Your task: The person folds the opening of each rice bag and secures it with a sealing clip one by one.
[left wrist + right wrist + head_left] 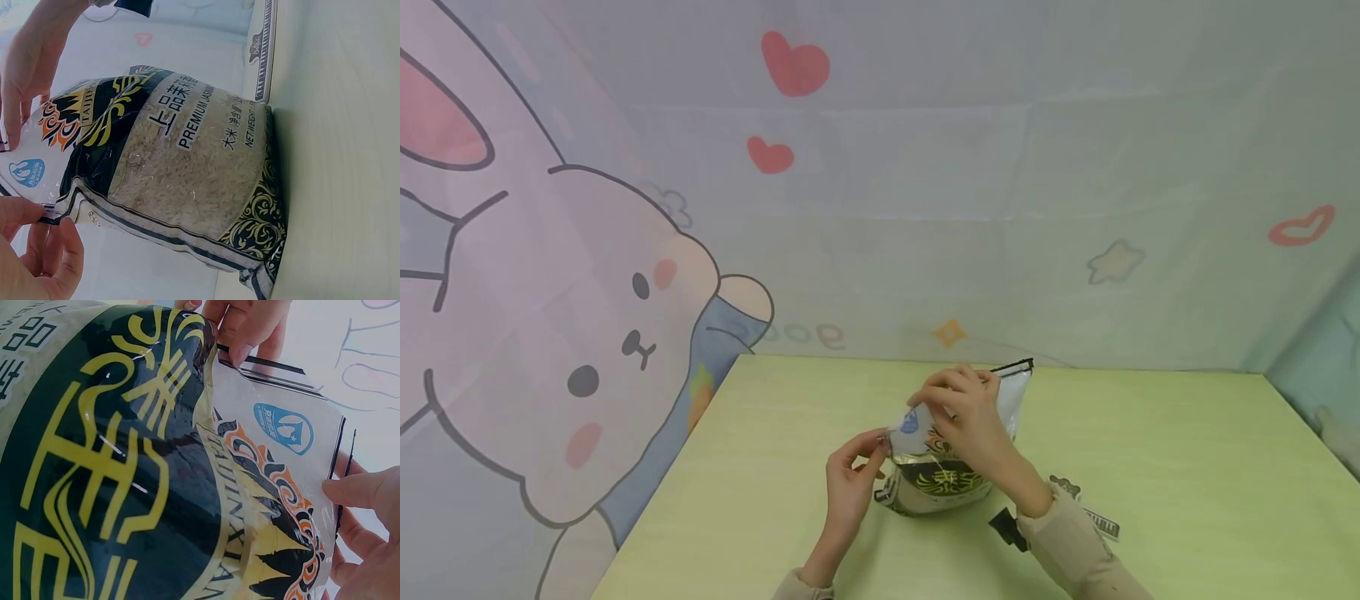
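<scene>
A plastic bag of rice (946, 483) with a black and gold label stands on the table; rice grains show through the clear part of the bag (181, 165). My left hand (850, 483) pinches the bag's side seam near the top, thumb and fingertips on the edge, as the left wrist view shows (44, 250). My right hand (970, 417) holds the top edge of the bag between thumb and fingers, and in the right wrist view this hand (369, 519) has its thumb on the white upper part. The bag's top (250, 406) looks flattened.
Beside my right sleeve on the pale green table (737, 517) lie a black clip-like object (1008, 530) and a flat tag with a striped strip (1103, 525). A printed cloth (910, 250) with a rabbit and hearts hangs behind the table.
</scene>
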The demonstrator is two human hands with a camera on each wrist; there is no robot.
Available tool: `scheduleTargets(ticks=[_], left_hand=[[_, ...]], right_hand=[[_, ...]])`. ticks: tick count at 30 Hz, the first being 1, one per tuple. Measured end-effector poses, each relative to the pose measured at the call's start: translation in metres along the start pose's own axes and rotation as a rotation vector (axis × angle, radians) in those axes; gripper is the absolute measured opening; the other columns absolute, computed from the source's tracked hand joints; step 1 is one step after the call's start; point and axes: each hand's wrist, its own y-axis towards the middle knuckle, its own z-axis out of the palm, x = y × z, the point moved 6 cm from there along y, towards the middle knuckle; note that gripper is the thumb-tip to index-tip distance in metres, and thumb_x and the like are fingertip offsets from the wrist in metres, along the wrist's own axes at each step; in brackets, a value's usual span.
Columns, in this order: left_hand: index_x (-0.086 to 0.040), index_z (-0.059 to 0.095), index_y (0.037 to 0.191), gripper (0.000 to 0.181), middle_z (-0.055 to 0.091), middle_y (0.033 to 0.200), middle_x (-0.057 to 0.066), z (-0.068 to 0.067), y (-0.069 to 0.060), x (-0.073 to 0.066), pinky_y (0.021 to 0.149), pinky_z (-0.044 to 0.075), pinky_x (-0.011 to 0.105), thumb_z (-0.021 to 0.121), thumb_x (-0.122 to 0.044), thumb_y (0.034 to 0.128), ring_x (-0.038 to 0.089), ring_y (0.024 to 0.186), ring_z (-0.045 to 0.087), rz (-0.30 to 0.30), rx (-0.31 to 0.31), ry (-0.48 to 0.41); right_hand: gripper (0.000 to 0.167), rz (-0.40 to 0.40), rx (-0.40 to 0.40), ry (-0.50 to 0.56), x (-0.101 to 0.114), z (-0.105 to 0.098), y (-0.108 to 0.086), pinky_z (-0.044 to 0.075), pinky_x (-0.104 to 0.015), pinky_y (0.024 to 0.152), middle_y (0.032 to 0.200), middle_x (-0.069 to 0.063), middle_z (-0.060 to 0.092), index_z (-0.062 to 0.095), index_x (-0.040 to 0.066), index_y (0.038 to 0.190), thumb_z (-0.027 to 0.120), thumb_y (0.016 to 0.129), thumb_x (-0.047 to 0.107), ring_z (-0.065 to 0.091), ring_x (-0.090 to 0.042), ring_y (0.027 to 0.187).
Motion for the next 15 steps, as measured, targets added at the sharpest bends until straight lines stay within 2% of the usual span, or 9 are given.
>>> scheduleTargets(ticks=[3, 10, 15], left_hand=[[0.006, 0.065, 0.094, 0.015, 0.062, 0.08, 0.027, -0.001, 0.001, 0.002, 0.051, 0.048, 0.02, 0.058, 0.005, 0.0812, 0.005, 0.063, 0.051, 0.006, 0.01, -0.001], [0.001, 0.065, 0.1, 0.018, 0.065, 0.092, 0.023, -0.003, 0.008, 0.024, 0.056, 0.049, 0.02, 0.057, 0.0, 0.0835, 0.004, 0.07, 0.054, -0.039, 0.089, -0.005], [-0.003, 0.064, 0.105, 0.022, 0.064, 0.1, 0.02, -0.004, 0.008, 0.025, 0.062, 0.049, 0.019, 0.058, -0.004, 0.0837, 0.003, 0.078, 0.056, -0.047, 0.14, 0.016]], right_hand=[[0.024, -0.003, -0.004, 0.009, 0.001, 0.0, 0.001, 0.02, -0.046, 0.079, 0.084, 0.001, 0.062, 0.067, 0.019, 0.077, 0.064, 0.075, -0.005, 0.048, -0.018, 0.084], [0.023, 0.028, 0.015, 0.02, 0.0, 0.0, 0.001, 0.019, -0.046, 0.079, 0.085, 0.0, 0.062, 0.067, 0.018, 0.075, 0.064, 0.076, -0.004, 0.048, -0.018, 0.086], [0.022, 0.045, 0.022, 0.024, 0.0, 0.0, 0.0, 0.018, -0.046, 0.078, 0.086, -0.001, 0.062, 0.067, 0.017, 0.073, 0.064, 0.076, -0.004, 0.047, -0.019, 0.086]])
